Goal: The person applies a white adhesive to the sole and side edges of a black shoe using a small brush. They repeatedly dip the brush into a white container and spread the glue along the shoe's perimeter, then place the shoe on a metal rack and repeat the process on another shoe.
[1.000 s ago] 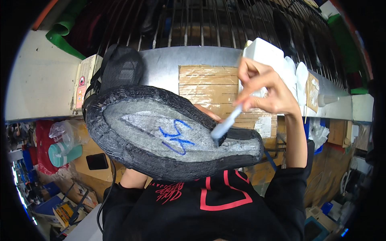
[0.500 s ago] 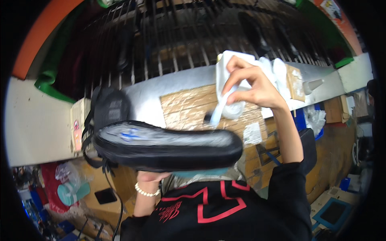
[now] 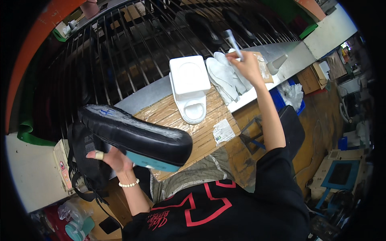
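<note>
On the left, my left hand (image 3: 116, 160) supports a black shoe upper (image 3: 138, 134) on a teal last (image 3: 152, 161) from below. Its thumb, with a tan band round it, sticks out to the side. The shoe lies bottom up, tilted down to the right, with a whitish smeared underside and a blue mark at one end. In my right hand (image 3: 246, 66), a brush (image 3: 234, 45) with a pale handle is pinched, dark bristles pointing away from me. That hand is over several white sole-shaped pieces (image 3: 225, 76). Between the hands stands a white dispenser (image 3: 189, 78) with a round cup (image 3: 194, 112) at its front.
A brown, film-covered board (image 3: 161, 108) lies under the dispenser. Metal rollers (image 3: 132, 60) run behind the bench, with dark shoes (image 3: 203, 30) on them. A grey cone (image 3: 277, 64) sits at the right. A black mesh bag (image 3: 86, 152) stands beside my left hand.
My right hand has moved with the brush from near the cup, away and to the right. The shoe has shifted left and tilted. My view has turned, too.
</note>
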A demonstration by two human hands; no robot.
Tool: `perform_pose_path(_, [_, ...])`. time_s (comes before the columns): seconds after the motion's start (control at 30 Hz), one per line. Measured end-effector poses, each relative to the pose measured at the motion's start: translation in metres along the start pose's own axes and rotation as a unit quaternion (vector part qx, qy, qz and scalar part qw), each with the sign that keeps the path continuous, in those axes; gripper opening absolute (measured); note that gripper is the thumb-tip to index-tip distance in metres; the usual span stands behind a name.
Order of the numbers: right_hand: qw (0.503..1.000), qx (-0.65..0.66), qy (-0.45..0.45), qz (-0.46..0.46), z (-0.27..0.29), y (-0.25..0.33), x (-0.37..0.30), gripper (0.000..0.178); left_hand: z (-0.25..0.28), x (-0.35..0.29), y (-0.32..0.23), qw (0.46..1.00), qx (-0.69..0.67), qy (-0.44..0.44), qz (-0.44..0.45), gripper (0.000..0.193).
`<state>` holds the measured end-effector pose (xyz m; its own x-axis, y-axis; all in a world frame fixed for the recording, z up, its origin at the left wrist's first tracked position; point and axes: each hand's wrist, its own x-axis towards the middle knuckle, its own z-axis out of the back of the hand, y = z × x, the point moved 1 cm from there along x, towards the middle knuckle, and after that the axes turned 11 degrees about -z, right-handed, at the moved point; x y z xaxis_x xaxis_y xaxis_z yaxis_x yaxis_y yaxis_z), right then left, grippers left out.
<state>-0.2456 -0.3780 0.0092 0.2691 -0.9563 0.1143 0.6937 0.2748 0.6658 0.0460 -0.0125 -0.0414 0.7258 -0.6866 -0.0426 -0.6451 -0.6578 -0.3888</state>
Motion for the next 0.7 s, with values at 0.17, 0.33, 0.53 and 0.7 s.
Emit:
perform_pose_path(0.17, [0.993,-0.119,0.016,-0.013,-0.039,0.009,0.005,0.035,-0.025,0.022,0.034,0.979,0.017,0.204,0.000,0.139])
perform_pose_path(0.33, [0.993,-0.113,-0.026,-0.031,-0.032,0.006,0.005,0.025,-0.007,0.031,0.039,0.988,0.014,0.145,0.045,0.086])
perform_pose_path(0.53, [0.973,-0.013,-0.203,0.105,0.001,-0.004,-0.010,0.021,0.038,0.049,0.054,0.907,-0.120,0.352,0.200,0.089])
perform_pose_path(0.7, [0.959,0.235,-0.155,-0.030,0.052,0.007,-0.063,0.025,0.068,0.047,0.054,0.901,-0.102,0.361,0.216,0.095])
